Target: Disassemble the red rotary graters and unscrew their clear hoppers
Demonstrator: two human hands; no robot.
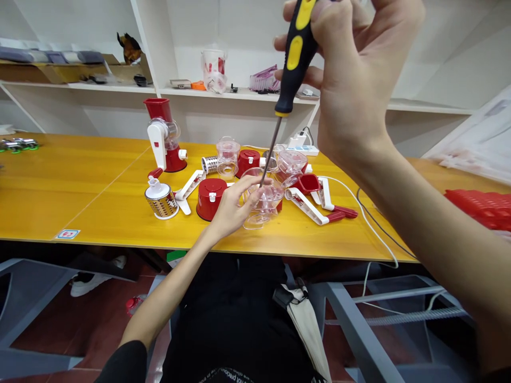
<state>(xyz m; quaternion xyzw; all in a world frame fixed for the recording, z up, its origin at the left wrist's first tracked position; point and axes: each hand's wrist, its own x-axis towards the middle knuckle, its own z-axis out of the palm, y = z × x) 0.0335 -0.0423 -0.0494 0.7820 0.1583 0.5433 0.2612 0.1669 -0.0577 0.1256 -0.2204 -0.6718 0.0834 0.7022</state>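
Observation:
A screwdriver (297,58) with a black and yellow handle slants down across the view. My right hand (351,80) is closed around its handle, high up and close to the camera. Down at the table, my left hand (235,205) pinches around the tip of the metal shaft. Whether a small part is also between those fingertips is hidden. Just behind and beside the left fingers stands a clear plastic housing (269,199). Left of that hand sits a red round base (210,198) with a white clip.
An assembled red and white rotary grater (165,135) stands at the back left. Near it lie a grater drum (162,199) and a white crank handle (189,189). More clear housings (227,154), crank handles (307,205) and a white cable (359,197) spread rightward. Shelves (239,94) rise behind.

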